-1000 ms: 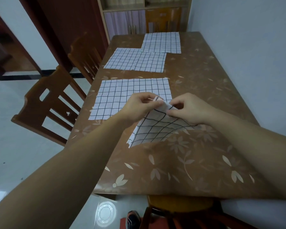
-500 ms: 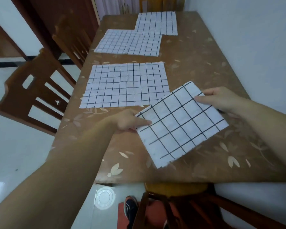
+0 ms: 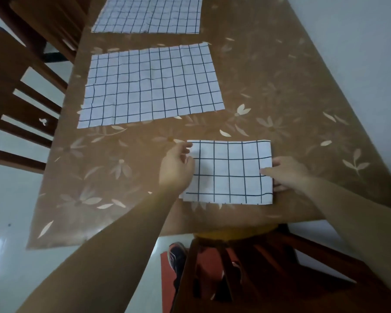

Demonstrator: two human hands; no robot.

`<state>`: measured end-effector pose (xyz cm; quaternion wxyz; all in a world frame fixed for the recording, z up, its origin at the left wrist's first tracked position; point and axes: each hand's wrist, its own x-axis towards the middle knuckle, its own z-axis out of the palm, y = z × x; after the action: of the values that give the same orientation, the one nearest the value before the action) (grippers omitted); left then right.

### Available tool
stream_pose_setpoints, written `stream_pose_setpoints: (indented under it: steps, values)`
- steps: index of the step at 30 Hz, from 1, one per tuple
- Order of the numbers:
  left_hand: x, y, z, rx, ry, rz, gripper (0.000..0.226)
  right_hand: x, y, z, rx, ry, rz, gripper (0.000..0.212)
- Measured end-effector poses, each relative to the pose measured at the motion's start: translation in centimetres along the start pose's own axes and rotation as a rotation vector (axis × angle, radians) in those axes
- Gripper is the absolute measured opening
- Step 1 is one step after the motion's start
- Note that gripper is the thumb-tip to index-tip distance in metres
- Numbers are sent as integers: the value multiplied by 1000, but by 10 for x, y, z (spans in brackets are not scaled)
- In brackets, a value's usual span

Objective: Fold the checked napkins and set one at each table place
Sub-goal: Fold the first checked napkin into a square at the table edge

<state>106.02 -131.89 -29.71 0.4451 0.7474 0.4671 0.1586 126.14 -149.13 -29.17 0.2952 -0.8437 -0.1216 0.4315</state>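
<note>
A folded white napkin with a dark check [image 3: 230, 172] lies flat and square to the near edge of the brown floral table [image 3: 127, 168]. My left hand [image 3: 176, 168] rests on its left edge with the fingers laid over the cloth. My right hand [image 3: 284, 172] touches its right edge, fingertips on the cloth. Beyond it an unfolded checked napkin [image 3: 151, 84] lies spread flat, and a further unfolded checked napkin [image 3: 149, 14] lies at the top of the view.
A wooden chair [image 3: 16, 91] stands at the table's left side. Another wooden chair [image 3: 269, 267] sits at the near end below the table edge, with a shoe [image 3: 177, 256] beside it on the floor. A pale wall [image 3: 359, 64] runs along the right.
The folded napkin was held up between both hands, then laid down at an angle; now it lies straight near the table's front edge. The camera has tilted down.
</note>
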Motion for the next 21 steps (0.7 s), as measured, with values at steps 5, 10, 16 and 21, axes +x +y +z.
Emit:
stream_pose_setpoints:
  steps: [5, 10, 16, 21]
  values:
    - [-17, 21, 51, -124, -273, 29, 33, 2, 5, 1, -102, 91, -26, 5]
    - [-10, 31, 73, -609, -211, -378, 47, 7, 13, -3, -125, 127, -39, 11]
    - [-9, 40, 63, -511, -343, -317, 23, -12, -6, 1, -75, 116, -226, 8]
    - [-15, 51, 53, -494, -596, -365, 43, -28, -35, 24, -30, 35, -386, 17]
